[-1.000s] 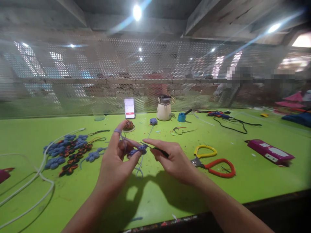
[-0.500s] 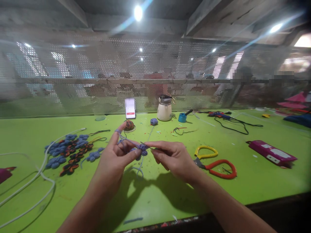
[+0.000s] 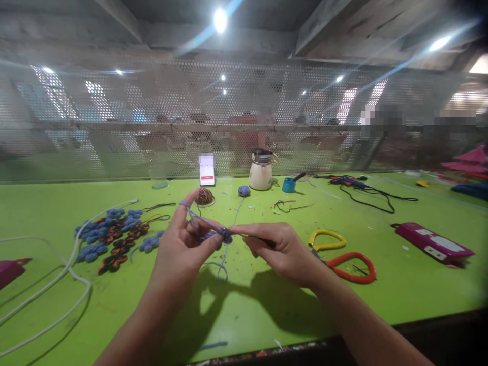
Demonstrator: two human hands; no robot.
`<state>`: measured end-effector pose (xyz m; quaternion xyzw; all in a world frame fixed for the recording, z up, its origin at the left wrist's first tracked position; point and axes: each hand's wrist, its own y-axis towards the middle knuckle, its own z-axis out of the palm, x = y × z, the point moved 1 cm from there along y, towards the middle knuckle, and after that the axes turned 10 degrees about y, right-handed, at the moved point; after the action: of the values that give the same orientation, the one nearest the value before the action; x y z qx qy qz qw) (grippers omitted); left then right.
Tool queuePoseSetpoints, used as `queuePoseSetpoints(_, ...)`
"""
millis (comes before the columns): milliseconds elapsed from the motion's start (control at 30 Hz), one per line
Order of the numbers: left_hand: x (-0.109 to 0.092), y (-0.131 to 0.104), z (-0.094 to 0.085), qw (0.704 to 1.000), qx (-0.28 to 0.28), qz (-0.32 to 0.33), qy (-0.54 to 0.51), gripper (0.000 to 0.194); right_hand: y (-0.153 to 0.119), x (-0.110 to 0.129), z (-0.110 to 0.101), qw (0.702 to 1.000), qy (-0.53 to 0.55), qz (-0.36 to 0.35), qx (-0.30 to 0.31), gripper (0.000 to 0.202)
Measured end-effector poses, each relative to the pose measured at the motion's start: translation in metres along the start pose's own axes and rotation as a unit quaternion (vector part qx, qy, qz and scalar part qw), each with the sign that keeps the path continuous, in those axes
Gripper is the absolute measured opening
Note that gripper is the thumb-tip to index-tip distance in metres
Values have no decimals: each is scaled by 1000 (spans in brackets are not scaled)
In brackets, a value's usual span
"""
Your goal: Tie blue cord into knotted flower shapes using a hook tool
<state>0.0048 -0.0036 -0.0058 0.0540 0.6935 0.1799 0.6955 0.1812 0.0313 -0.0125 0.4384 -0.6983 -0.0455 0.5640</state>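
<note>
Between thumb and fingers, my left hand point(image 3: 190, 236) pinches a small purple crochet piece point(image 3: 225, 235). Purple yarn is wound round its raised index finger and runs down to the piece. My right hand point(image 3: 276, 246) is closed on a thin crochet hook point(image 3: 244, 235), whose tip meets the piece; most of its shaft is hidden by the fingers. A strand leads back from the work to a small purple yarn ball point(image 3: 244, 191). One loose loop of yarn point(image 3: 221, 269) hangs below my hands. Behind my left index finger sits a multicoloured yarn ball point(image 3: 205, 196).
Crocheted flowers point(image 3: 114, 231) in blue and black-orange lie at left beside a white cable point(image 3: 74, 244). Scissors point(image 3: 353, 267) with red and yellow handles and a magenta power strip point(image 3: 432, 243) lie right. A phone point(image 3: 207, 170), a jug point(image 3: 261, 172) and a blue pot point(image 3: 288, 185) stand behind.
The hook's tip has gone lower into the purple piece, which is turned slightly in my left fingers. My right index finger reaches straighter along the hook. The view has shifted slightly.
</note>
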Motion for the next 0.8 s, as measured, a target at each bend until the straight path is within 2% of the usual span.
queuePoseSetpoints(200,0,-5,3,993,-16,53,106,83,-1,2,-5,990,-123,-56,32,47)
queuePoseSetpoints(333,4,-8,3,974,-47,118,186,76,-1,2,-5,983,-170,-52,36,47)
queuePoseSetpoints(433,5,-9,3,966,-49,144,211,76,-1,3,-5,982,-179,-37,36,49)
queuePoseSetpoints(567,5,-7,3,977,-37,112,175,77,-1,3,-2,984,-176,-27,19,44)
queuePoseSetpoints(700,4,-2,3,996,-3,32,79,82,-2,2,3,989,-143,-29,-9,40)
queuePoseSetpoints(800,4,2,2,1000,14,-13,13,85,-3,1,6,993,-108,-26,-27,41)
